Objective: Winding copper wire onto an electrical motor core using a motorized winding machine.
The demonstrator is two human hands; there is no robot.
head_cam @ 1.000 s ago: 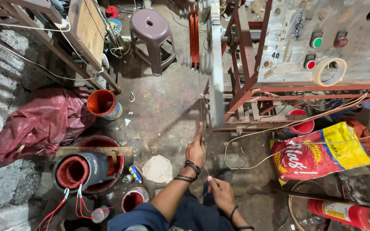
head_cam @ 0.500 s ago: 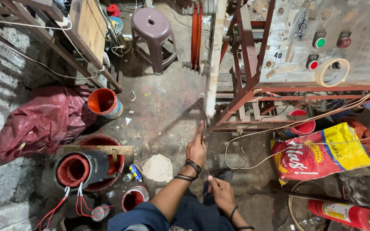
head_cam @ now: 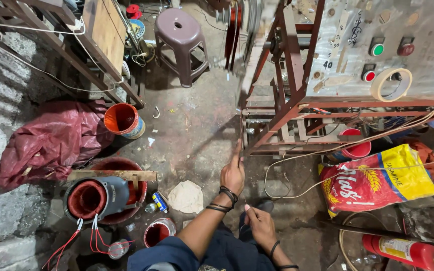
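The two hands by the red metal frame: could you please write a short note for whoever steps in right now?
Left hand: raised forward, fingers pinched on a thin strand that runs up toward the red metal frame; the strand is too fine to follow further.
Right hand: lower, near the lap, pinching what looks like the near end of the same strand.
Nearby: a grey motor housing with red windings lies on its side across a red tub, on the person's left, red leads trailing from it; untouched.
Done: the strand is held between both hands.
Left: cannot be told from this view.
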